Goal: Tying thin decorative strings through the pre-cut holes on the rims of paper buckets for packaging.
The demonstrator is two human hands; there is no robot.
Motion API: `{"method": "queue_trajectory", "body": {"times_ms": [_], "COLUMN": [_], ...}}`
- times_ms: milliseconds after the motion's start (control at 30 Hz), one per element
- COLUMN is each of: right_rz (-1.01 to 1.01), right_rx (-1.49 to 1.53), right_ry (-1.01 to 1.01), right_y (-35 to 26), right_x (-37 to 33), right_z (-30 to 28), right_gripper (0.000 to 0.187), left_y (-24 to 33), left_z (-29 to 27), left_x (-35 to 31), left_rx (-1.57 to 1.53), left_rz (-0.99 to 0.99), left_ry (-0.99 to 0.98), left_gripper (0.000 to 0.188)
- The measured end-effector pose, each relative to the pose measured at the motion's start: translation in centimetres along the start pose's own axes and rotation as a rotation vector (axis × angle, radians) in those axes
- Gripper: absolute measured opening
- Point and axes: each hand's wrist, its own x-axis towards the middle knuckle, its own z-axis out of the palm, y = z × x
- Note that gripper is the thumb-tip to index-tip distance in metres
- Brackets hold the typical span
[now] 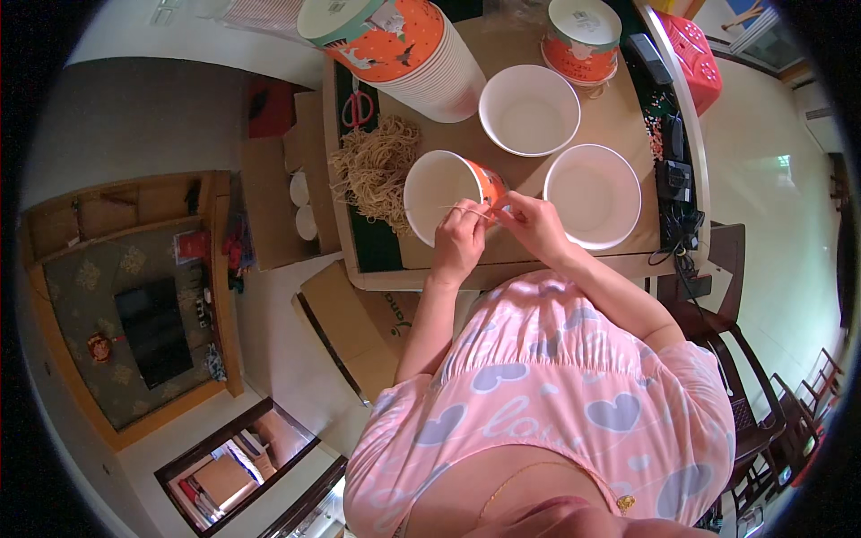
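Note:
Close to the table's near edge, my left hand [460, 238] and my right hand [538, 230] meet with fingers pinched together. A thin tan string [470, 212] runs between their fingertips, and both hands grip it. Right behind them a paper bucket [434, 190], white inside and orange outside, lies tilted with its mouth to the left and toward me. My fingers are against its orange side, where they partly cover it. Left of this bucket is a tangled heap of tan string [381, 170].
Two white paper buckets stand upright: one bucket [530, 109] behind, another bucket [593, 197] to the right. A tall bucket stack [421, 67] leans at the back left near red-handled scissors [357, 108]. A shorter stack [583, 45] stands back right. Black adapters [674, 180] line the right edge.

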Motion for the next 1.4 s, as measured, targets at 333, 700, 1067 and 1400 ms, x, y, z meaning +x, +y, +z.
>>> {"method": "queue_trajectory", "body": {"times_ms": [333,700,1067,1400], "right_rz": [0.002,-0.020,-0.019,0.000], "right_rx": [0.133,0.094,0.112,0.105], "right_ry": [0.108,0.106,0.098,0.092], "right_y": [1.7,1.1,1.3,1.1], "right_x": [2.2,2.5,2.3,2.3], "right_z": [1.9,2.0,2.1,1.9], "right_gripper": [0.013,0.012,0.011,0.011], "left_y": [-1.4,-0.3,-0.5,-0.3], "left_z": [1.2,0.1,0.3,0.1], "left_x": [-0.6,-0.1,-0.2,0.0], "left_rx": [-0.156,-0.398,-0.413,-0.404], "left_rz": [-0.206,-0.397,-0.400,-0.425], "left_ry": [0.144,-0.002,-0.009,-0.043], "left_gripper": [0.042,0.039,0.039,0.037]}}
